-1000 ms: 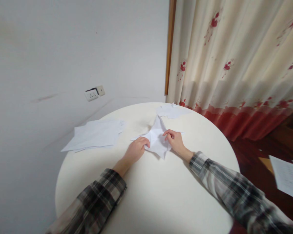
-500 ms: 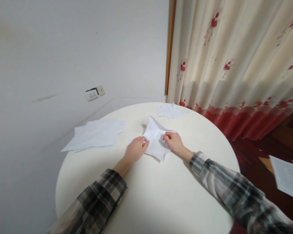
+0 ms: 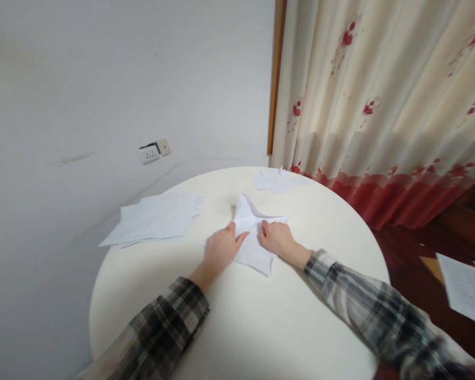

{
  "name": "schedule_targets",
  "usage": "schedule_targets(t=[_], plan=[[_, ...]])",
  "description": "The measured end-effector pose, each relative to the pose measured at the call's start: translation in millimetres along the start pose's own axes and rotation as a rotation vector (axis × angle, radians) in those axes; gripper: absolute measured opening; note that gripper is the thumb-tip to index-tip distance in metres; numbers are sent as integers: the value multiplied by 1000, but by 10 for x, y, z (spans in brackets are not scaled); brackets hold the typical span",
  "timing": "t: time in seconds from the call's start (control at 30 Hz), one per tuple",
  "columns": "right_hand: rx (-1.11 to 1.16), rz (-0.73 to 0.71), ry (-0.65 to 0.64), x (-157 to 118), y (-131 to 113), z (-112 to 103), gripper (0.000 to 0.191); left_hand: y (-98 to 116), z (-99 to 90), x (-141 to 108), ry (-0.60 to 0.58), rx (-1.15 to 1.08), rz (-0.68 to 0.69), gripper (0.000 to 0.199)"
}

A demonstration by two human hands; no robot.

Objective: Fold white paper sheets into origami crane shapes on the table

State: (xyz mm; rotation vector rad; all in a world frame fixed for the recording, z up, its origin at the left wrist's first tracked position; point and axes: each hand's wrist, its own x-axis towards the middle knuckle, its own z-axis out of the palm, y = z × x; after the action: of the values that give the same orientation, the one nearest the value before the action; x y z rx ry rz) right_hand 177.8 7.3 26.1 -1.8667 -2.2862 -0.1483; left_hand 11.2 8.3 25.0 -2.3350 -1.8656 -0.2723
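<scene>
A creased white paper (image 3: 253, 248) with several pointed corners lies on the round white table (image 3: 237, 322), one corner raised toward the far side. My left hand (image 3: 222, 247) grips its left part, with the thumb stretched over the top of the sheet and the other fingers partly hidden. On the right part, my right hand (image 3: 276, 237) has its fingers curled closed against the paper. What lies beneath the curled fingers is hidden.
A stack of white sheets (image 3: 154, 217) sits at the table's left edge. Torn or cut paper pieces (image 3: 279, 181) lie at the far edge. Beyond are a wall socket (image 3: 148, 154) and a floral curtain (image 3: 372, 105). Written sheets (image 3: 465, 287) are at the right.
My left thumb has stretched out over the paper. My right hand has shifted slightly left and nearer, and the paper's near corner has moved toward me.
</scene>
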Motion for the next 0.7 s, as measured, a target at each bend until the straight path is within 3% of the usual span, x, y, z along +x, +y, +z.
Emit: schedule_targets(t=[0.2,0.3,0.4,0.6,0.7], plan=[[-54,-6,-35,-50,-103,-70,23,70,-6,-16,13,64,44,36],[-49,-10,-62,-62,-128,-87,23,78,26,-1,108,66,162,23],[-16,-111,-40,-53,-120,-68,21,59,98,38,171,7,280,15],[219,-440,141,-2,-32,84,29,-35,348,95,193,-187,383,33],[293,-477,108,13,3,160,38,-66,413,87,159,-146,362,41]])
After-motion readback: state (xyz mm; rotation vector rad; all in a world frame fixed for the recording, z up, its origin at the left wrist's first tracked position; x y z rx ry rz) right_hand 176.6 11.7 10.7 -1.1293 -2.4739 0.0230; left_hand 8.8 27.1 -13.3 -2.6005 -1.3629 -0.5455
